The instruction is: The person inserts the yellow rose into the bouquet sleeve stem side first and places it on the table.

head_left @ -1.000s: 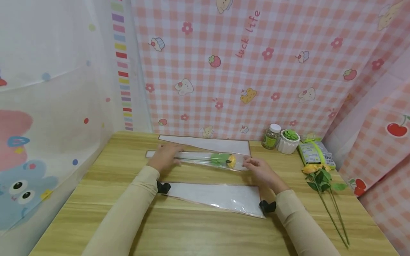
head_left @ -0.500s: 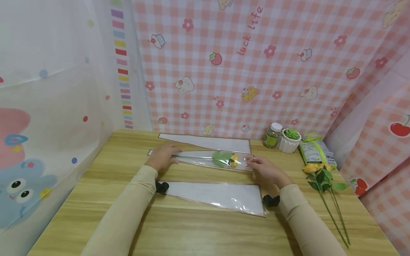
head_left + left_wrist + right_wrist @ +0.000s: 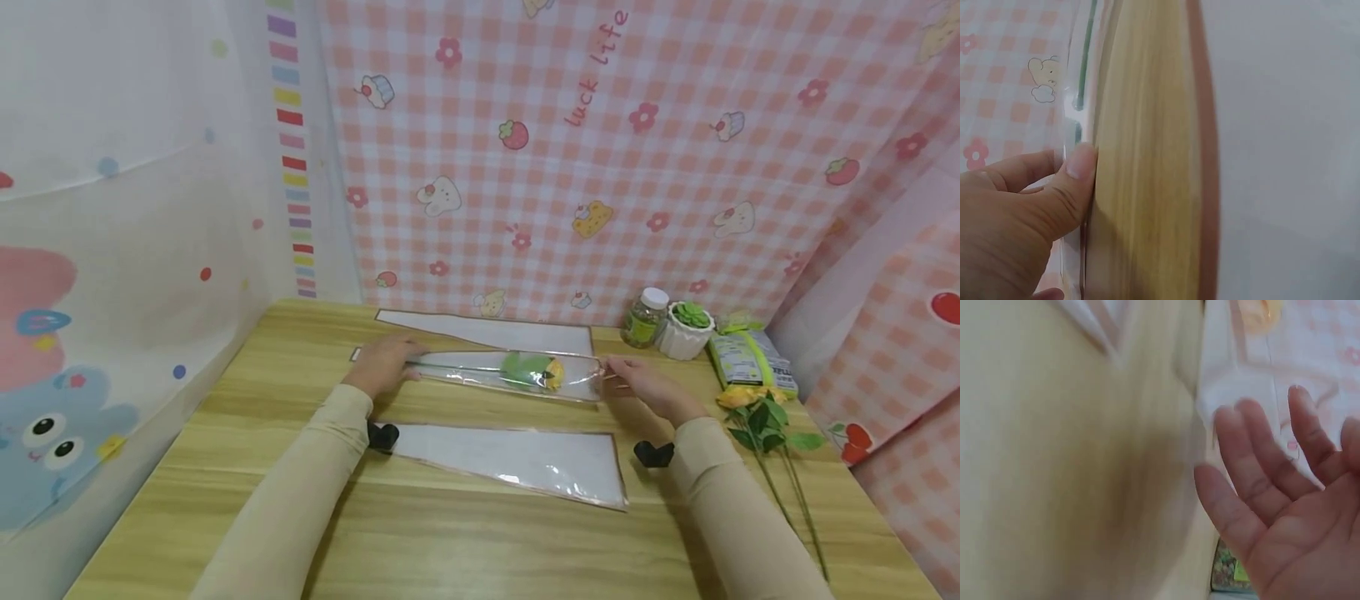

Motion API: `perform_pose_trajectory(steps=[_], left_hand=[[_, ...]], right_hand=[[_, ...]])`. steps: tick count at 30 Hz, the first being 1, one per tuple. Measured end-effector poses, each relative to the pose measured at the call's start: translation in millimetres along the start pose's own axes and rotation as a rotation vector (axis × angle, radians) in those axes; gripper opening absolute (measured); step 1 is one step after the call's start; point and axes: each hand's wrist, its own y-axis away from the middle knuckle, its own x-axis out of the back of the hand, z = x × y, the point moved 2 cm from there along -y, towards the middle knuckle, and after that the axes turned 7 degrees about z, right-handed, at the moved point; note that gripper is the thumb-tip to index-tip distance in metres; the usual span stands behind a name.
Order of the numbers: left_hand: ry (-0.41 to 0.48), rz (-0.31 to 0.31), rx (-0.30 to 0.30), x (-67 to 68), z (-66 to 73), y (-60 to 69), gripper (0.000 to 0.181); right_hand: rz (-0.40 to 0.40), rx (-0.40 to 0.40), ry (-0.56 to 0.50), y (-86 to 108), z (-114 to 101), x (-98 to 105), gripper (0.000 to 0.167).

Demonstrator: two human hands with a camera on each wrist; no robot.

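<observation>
Pinches the narrow left part of a clear wrapper (image 3: 472, 377) between the thumb and fingers of the left hand (image 3: 384, 367), over the far half of the counter (image 3: 480, 542). Has the right hand (image 3: 654, 390) at the wide right end of the same wrapper, with fingers spread apart in the right wrist view; cannot tell whether touching it, given the blur. Shows inside that wrapper a yellow flower (image 3: 555, 373) toward the right, green leaves (image 3: 521, 367) just left of the bloom, and a thin green stem (image 3: 1087, 56) running toward the left hand. Has both hands well apart, to either side of the flower. Shows beyond them a flat far wrapper (image 3: 495, 331), white with a brown border, and closer in a glossy near wrapper (image 3: 510, 462), also white and broadest at the right. Has at the far right, side by side, a white-lidded jar (image 3: 643, 321), a potted plant (image 3: 686, 333) and a grey-green packet (image 3: 752, 358). Shows at the packet's near edge loose yellow flowers (image 3: 750, 397) with long stems reaching toward the near right.
</observation>
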Motion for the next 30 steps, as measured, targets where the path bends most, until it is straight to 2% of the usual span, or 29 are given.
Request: perform_pose_trajectory(steps=[2, 5, 8, 10, 15, 18, 23, 30], left_hand=[[-0.006, -0.008, 0.007, 0.6, -1.5, -0.4, 0.057], [-0.027, -0.026, 0.018, 1.3, -3.1, -0.1, 0.057], [-0.035, -0.046, 0.026, 2.7, -2.9, 0.1, 0.057], [-0.032, -0.054, 0.029, 3.1, -2.6, -0.3, 0.057], [-0.043, -0.061, 0.036, 2.6, -3.6, -0.7, 0.057], [-0.060, -0.064, 0.038, 2.6, -4.9, -0.1, 0.056], [-0.049, -0.057, 0.030, 5.1, -4.2, 0.4, 0.054], [-0.054, -0.071, 0.036, 6.5, -4.0, 1.5, 0.055]], right_hand=[[0.028, -0.001, 0.032, -6.1, -2, 6, 0.040], [0.049, 0.036, 0.164, -18.3, -4, 12, 0.033], [0.051, 0.098, 0.306, -30.9, -2, 14, 0.038], [0.057, 0.124, 0.352, -38.1, 0, 14, 0.044], [-0.004, 0.155, 0.411, -52.2, 4, 10, 0.056], [-0.032, 0.212, 0.527, -59.0, 3, 6, 0.054], [0.074, 0.275, 0.643, -66.1, 1, 4, 0.019], [0.230, 0.338, 0.676, -69.2, 1, 8, 0.007]])
